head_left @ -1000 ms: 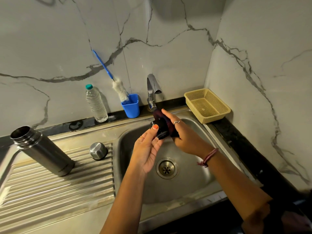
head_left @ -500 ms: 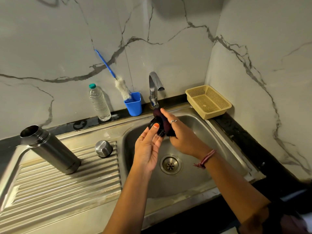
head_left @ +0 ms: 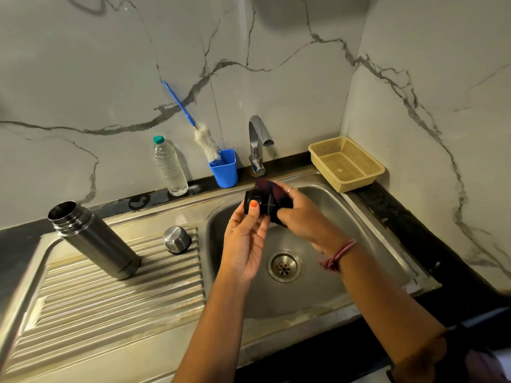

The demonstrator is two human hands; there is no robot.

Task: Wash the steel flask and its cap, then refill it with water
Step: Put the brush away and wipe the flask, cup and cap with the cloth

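Your left hand pinches the black cap over the sink, thumb on its face, while your right hand grips a dark cloth against it. On the ribbed drainboard the open steel flask stands beside 1 steel cup lid.

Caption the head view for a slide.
Left hand holds black flask cap over steel sink; right hand rubs it with dark cloth.
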